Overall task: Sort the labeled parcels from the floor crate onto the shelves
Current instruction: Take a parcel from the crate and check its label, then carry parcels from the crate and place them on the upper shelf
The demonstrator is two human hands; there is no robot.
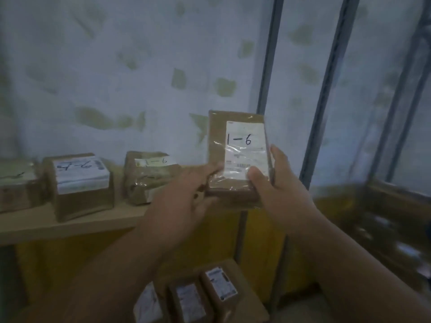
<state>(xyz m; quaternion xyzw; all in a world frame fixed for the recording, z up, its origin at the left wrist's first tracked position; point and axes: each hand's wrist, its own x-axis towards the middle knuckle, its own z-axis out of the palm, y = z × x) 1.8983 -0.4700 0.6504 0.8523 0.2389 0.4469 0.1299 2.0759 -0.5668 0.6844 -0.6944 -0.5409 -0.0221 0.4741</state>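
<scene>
Pale sheeting with faint greenish patches (179, 78) hangs behind a wooden shelf (70, 226), crossed on the right by dark metal uprights (326, 94). Held up in front of that sheeting, above the shelf's right end, is a flat brown parcel (238, 157) wrapped in clear film, upright and slightly tilted, its white label (246, 150) facing the camera and hand-marked "1-6". The right hand (277, 180) clasps the parcel's lower right corner, thumb pressed on the bottom of the label and fingers curled round the right edge. The left hand (184, 197) meets the parcel's lower left edge, its fingertips touching the wrap; how firmly it pinches cannot be told. On the shelf, just left of the hands, lies a crumpled brown parcel with a "1-6" label (149, 176). Further left stands a boxier parcel with handwriting that reads upside down (81, 185), and at the frame's left edge a fourth parcel (16, 185) is partly cut off. Below the shelf, yellow panelling (210, 241) shows, and beneath the forearms three more labelled brown parcels (198, 297) stand side by side on a lower level. A blurred wooden frame (396, 206) sits at far right.
</scene>
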